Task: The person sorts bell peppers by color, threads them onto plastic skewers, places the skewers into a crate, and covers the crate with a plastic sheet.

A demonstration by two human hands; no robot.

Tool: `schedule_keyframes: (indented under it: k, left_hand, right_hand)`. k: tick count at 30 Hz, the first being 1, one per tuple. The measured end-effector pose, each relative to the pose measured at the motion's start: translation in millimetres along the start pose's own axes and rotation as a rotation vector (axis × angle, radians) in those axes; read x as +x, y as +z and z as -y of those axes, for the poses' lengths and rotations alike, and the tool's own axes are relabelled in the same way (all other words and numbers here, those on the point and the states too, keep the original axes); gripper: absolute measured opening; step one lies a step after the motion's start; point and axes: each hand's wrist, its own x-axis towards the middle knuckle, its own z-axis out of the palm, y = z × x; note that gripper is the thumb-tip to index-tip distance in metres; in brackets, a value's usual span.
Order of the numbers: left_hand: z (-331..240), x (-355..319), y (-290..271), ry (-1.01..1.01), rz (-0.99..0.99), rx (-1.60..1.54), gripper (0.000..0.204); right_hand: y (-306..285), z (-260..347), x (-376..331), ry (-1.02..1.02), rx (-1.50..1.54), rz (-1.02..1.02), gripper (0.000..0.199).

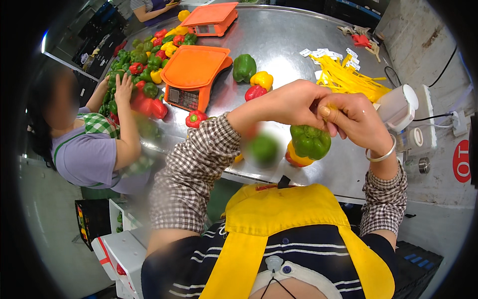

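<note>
Left hand (294, 104) and right hand (356, 117): raised together, fingertips pinched on the top of a bag of peppers (308, 144), which hangs just below both hands, 1 green pepper uppermost. Beyond the right hand: pile of yellow ties (348, 79). Beyond the left hand: 3 loose peppers (254, 77), then an orange scale (194, 74) on the steel table (289, 35).

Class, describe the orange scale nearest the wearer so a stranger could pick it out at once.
Start at the big steel table. Two orange scales sit on its left half; take the nearer scale, beside the pile of peppers where a co-worker's hand rests. Unlike the far scale, it has three loose peppers, green, yellow and red, lying just to its right.
</note>
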Motion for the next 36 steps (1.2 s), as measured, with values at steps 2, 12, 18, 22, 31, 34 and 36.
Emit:
schedule_keyframes:
  k: [2, 12, 18, 22, 31, 34, 36]
  left_hand:
    - [-12, 1, -2, -0.008, 0.011, 0.143, 0.018]
    - [-43, 15, -16, 0.116, -0.211, 0.528, 0.009]
    - [-24, 10, -25, 0.013, -0.331, 0.214, 0.045]
    - [36, -17, -8, -0.101, -0.119, 0.323, 0.086]
    - [-8, -71, 134, -0.157, -0.225, 0.621, 0.060]
    - [-27, -81, 102, -0.089, -0.316, 0.520, 0.032]
    - [-35, -70, 62, -0.039, -0.521, 0.561, 0.021]
  right_hand:
    - [-2, -3, 0, -0.017, 0.070, -0.088, 0.013]
    - [22, -40, -1, 0.301, 0.246, -0.043, 0.024]
    - [14, -48, 0, 0.188, 0.359, -0.062, 0.022]
    - [7, -47, 1, 0.193, 0.411, -0.068, 0.024]
    - [-12, -28, -12, 0.182, 0.165, -0.192, 0.027]
    - [-17, -9, -26, 0.152, 0.019, -0.136, 0.027]
    - [-17, -2, -32, 0.099, -0.055, -0.128, 0.026]
